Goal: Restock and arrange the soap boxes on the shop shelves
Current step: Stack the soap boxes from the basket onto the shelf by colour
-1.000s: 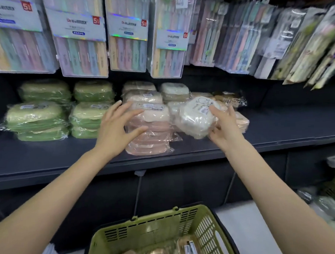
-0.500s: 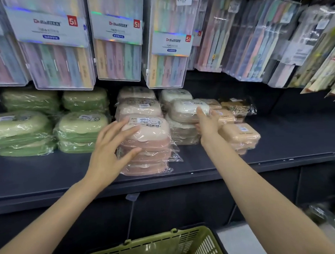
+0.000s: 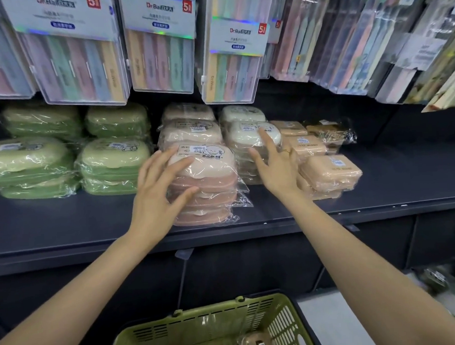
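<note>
Wrapped soap boxes stand in stacks on a dark shelf. My left hand rests with spread fingers against the front pink stack. My right hand has straight fingers touching the white soap box on top of the neighbouring stack; it holds nothing. Green stacks stand to the left and tan boxes to the right.
Toothbrush packs hang low over the back of the shelf. A green shopping basket with more wrapped boxes sits below between my arms. The right part of the shelf is bare. Packaged goods lie at the lower right.
My right hand set the white soap box on top of the stack and let go of it, then drew back slightly. My left hand stayed on the pink stack.
</note>
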